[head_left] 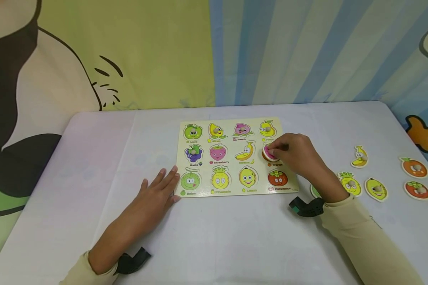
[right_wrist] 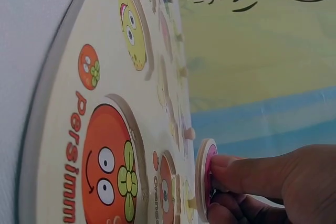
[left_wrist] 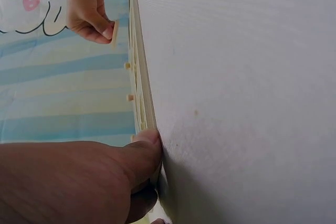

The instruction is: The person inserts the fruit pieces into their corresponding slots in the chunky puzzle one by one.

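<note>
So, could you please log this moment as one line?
right hand: pinches pink piece over orange slot | left hand: touches board edge | piece: unseated

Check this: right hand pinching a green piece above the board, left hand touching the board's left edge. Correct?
Not green: the right wrist view shows the right hand pinching a pink piece above the board. The left hand is as stated.

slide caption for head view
Right hand pinches a pink puzzle piece over a fruit puzzle board, left hand touching its edge.
</note>
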Available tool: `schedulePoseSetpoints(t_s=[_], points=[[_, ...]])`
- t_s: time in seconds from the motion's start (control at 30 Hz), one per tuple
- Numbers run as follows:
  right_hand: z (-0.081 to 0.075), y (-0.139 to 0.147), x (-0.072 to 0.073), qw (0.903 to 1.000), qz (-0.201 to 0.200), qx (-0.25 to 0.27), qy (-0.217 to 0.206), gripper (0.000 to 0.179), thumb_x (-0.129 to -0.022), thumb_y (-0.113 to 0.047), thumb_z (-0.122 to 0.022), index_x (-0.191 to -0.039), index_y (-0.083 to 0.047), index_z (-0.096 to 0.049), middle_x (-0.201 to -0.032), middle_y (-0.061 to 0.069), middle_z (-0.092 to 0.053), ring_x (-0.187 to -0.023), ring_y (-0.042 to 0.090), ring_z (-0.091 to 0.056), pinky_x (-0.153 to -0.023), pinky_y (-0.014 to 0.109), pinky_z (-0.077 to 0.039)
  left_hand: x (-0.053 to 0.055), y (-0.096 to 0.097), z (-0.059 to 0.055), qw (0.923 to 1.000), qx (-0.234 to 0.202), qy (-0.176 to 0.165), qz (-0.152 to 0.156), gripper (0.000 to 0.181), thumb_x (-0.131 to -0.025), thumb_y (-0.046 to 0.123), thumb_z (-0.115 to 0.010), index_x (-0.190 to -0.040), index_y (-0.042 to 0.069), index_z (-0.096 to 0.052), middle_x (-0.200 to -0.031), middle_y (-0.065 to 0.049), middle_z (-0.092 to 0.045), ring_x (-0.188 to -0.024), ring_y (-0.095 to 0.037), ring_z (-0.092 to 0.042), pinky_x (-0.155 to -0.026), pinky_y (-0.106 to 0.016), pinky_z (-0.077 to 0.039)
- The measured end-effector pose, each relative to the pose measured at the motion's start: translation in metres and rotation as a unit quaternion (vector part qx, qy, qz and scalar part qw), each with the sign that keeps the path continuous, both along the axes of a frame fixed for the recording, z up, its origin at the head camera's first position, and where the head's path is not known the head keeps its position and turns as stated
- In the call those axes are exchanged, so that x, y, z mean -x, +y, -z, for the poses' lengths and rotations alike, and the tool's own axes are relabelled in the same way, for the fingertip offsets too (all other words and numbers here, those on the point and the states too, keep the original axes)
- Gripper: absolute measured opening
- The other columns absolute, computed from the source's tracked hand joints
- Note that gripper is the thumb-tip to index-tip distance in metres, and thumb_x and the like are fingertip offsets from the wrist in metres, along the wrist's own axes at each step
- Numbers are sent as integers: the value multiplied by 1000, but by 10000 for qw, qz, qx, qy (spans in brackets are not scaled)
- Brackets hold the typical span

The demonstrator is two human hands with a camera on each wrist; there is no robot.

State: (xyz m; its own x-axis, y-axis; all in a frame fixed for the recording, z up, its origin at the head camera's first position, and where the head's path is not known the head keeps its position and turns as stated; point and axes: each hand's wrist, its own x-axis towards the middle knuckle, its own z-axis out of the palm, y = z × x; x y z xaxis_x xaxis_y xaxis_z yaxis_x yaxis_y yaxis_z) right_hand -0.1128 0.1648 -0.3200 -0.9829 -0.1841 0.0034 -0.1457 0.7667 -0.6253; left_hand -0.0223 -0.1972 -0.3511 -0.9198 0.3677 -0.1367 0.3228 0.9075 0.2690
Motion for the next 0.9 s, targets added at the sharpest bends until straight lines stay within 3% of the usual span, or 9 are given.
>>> schedulePoseSetpoints(t_s=[0.33,0.53,0.9], points=[[-1,-15,3,9997,-180,151,-104,12,-88,-1,-71,-99,-1,-75,-95,11,-68,-83,23,-59,-72,36,-51,-2,-4,-1,10000,-26,-19,-28,61,-95,22,-64,-147,2,-39,-157,-12,-28,-144,-37,-19,-103,-71,-20],[-4,-36,7,9988,-383,279,-135,12,-89,-3,-70,-100,-2,-75,-91,8,-66,-77,22,-58,-63,33,-51,-3,-4,-1,10000,5,-6,-38,62,-95,22,-65,-147,1,-39,-156,-12,-28,-144,-38,-19,-102,-72,-21],[-4,-66,12,9964,-728,429,-7,10,-87,0,-71,-96,-2,-76,-90,7,-69,-79,21,-58,-71,33,-49,1,3,2,10000,-22,-35,-20,62,-95,21,-65,-147,1,-39,-157,-12,-27,-144,-38,-18,-102,-72,-21]])
